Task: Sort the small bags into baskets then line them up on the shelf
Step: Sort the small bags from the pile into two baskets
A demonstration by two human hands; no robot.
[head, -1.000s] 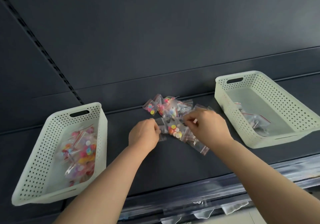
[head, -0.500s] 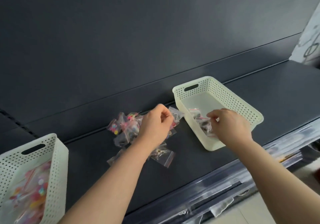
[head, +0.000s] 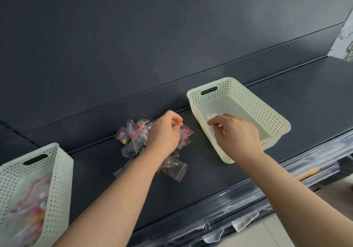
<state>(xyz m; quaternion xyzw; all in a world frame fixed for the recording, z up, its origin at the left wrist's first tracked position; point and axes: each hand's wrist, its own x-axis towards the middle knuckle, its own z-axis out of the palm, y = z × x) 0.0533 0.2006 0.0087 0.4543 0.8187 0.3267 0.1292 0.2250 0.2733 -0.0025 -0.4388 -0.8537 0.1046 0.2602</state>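
Observation:
A pile of small clear zip bags [head: 131, 139] lies on the dark shelf [head: 206, 178] between two cream perforated baskets. My left hand [head: 164, 132] sits on the pile's right side, its curled fingers pinching a bag of colourful pieces [head: 185, 134]. Inside the right basket [head: 238, 83], my right hand [head: 236, 135] pinches a clear bag with a red zip strip [head: 211, 117] low over the basket floor. The left basket [head: 64, 172] holds several bags of colourful pieces. Both hands hide part of what lies beneath them.
A dark back panel [head: 172, 46] rises behind the shelf. A clear plastic price strip [head: 267, 191] runs along the shelf's front edge, with loose bags showing below it. Bare shelf stretches right of the right basket.
My right hand left the pile and went into the right basket with a clear bag. My left hand stayed at the pile. The view swung right, pushing the left basket to the frame's edge.

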